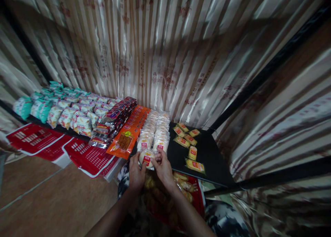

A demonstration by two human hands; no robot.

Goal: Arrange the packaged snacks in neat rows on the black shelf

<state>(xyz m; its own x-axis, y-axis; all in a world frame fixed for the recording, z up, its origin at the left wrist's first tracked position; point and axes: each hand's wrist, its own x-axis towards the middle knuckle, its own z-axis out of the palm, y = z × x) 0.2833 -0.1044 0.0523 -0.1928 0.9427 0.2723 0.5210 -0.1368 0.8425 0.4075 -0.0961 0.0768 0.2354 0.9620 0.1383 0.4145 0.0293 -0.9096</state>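
Note:
Between my left hand [137,171] and my right hand [163,168] is a round, pale packaged cake [146,157] in clear wrap with a red label. The fingers of both hands pinch its edges, in front of two rows of similar wrapped cakes [160,132] on the black shelf [214,157]. To the right of the rows lie several small yellow packaged cakes [192,153], loosely scattered. Left of them is a flat orange snack packet [129,133].
Piles of dark red packets [116,118] and white and teal snack bags [62,106] fill the shelf's left side. Red baskets [89,156] stand below; another red basket [199,195] with yellow packets is under my arms. Black posts [248,76] and a striped curtain [155,58] surround the shelf.

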